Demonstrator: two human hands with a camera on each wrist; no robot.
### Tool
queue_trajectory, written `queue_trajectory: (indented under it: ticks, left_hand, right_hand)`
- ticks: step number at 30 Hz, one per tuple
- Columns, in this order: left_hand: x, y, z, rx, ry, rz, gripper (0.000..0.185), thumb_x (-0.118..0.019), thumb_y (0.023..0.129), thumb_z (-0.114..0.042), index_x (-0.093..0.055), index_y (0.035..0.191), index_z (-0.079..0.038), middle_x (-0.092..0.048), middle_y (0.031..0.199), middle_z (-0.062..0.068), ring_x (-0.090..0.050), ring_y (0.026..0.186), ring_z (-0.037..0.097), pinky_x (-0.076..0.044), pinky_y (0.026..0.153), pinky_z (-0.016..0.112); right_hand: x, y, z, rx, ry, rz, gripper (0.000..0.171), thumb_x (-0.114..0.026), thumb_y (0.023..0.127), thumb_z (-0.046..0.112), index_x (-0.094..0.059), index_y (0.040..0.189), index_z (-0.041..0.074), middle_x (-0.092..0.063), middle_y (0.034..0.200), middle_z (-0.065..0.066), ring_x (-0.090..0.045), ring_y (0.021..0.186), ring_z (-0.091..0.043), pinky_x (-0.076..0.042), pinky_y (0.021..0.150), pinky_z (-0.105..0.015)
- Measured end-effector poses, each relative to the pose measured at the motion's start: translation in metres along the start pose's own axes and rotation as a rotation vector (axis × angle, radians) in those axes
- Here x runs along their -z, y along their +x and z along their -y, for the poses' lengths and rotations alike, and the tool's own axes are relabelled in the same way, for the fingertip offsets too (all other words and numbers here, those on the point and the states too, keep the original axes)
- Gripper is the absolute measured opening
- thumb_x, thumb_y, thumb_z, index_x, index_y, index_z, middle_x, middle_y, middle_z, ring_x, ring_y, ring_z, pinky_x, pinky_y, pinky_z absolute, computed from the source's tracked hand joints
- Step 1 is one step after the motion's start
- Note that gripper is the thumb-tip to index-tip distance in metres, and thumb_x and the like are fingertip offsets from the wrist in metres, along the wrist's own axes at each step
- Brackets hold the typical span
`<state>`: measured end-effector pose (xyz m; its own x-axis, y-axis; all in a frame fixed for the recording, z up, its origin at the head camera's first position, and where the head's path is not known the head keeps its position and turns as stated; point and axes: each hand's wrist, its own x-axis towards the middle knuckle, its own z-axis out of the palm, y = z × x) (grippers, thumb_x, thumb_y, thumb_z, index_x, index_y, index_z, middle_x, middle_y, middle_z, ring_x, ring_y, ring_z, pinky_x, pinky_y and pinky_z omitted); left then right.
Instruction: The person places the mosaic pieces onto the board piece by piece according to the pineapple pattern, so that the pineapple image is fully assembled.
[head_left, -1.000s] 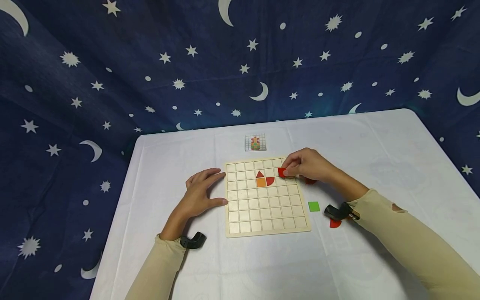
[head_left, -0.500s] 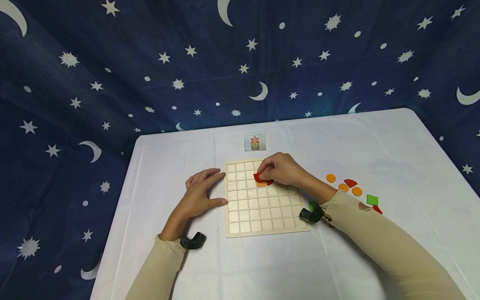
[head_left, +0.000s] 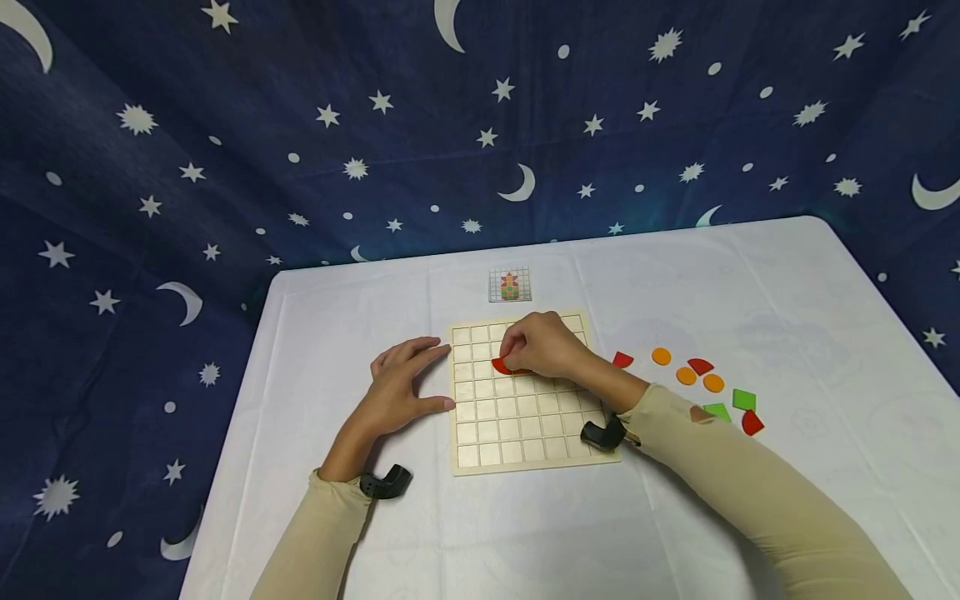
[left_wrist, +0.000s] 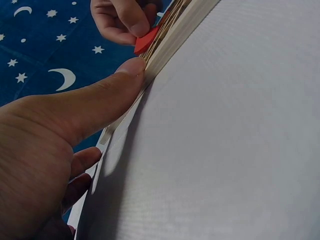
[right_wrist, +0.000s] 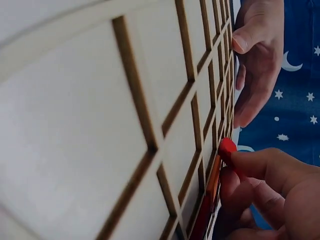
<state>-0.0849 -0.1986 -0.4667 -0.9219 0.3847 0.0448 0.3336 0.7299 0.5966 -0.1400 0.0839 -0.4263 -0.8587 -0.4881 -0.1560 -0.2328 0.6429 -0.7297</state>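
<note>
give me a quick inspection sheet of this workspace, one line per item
surface: white table, cloth-covered
job's things: wooden grid board; red piece held on it; small pattern card beyond the board
clutter: loose red, orange and green pieces right of the board
grips: right hand pinches the red piece; left hand lies flat against the board's left edge
cables: nothing seen
surroundings: dark blue star-and-moon backdrop

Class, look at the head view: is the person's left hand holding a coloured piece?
No: the left hand rests flat against the board's left edge, holding nothing.
</note>
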Motion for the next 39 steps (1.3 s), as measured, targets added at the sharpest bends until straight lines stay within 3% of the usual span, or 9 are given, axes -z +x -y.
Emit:
queue_trajectory:
  ticks: [10,20,29,39]
  left_hand:
    - [-0.0006,-0.0004,0.0002,-0.002,0.001,0.0,0.085,-0.09,0.075,-0.043,-0.055,0.149,-0.019,-0.047,0.156,0.009,-0.035,0.148,0.03,-0.015,0.114,0.061]
    - [-0.0011,-0.0006,0.0027,-0.002,0.011,0.002,0.086,-0.089,0.076,-0.046,-0.054,0.15,-0.02,-0.047,0.156,0.008,-0.036,0.148,0.029,-0.015,0.114,0.06]
    - [-0.001,0.0007,0.0015,0.0,0.009,0.002,0.085,-0.089,0.076,-0.045,-0.054,0.149,-0.02,-0.046,0.156,0.008,-0.036,0.148,0.03,-0.015,0.115,0.061]
    - [-0.0005,0.0007,0.0013,0.004,0.004,0.006,0.086,-0.09,0.075,-0.045,-0.054,0.149,-0.019,-0.046,0.156,0.008,-0.035,0.148,0.029,-0.014,0.115,0.06]
  right_hand:
    - [-0.0021,-0.0011,-0.0008,-0.002,-0.075,-0.037,0.011,-0.08,0.077,0.012,-0.076,0.071,0.021,-0.064,0.063,0.006,-0.057,0.072,-0.013,-0.044,0.064,-0.029]
    - [-0.0021,-0.0036,-0.0025,0.02,-0.043,0.015,0.007,-0.086,0.082,0.02,-0.083,0.089,0.02,-0.066,0.07,0.008,-0.057,0.074,-0.013,-0.045,0.068,-0.029]
    - [-0.002,-0.0054,-0.003,-0.012,-0.109,-0.033,0.008,-0.088,0.081,0.029,-0.085,0.087,0.025,-0.075,0.076,0.012,-0.062,0.08,-0.011,-0.047,0.066,-0.029]
    - [0.001,-0.0066,-0.0082,-0.005,-0.061,-0.018,0.014,-0.089,0.079,0.024,-0.085,0.092,0.023,-0.078,0.081,0.009,-0.063,0.081,-0.011,-0.047,0.068,-0.03]
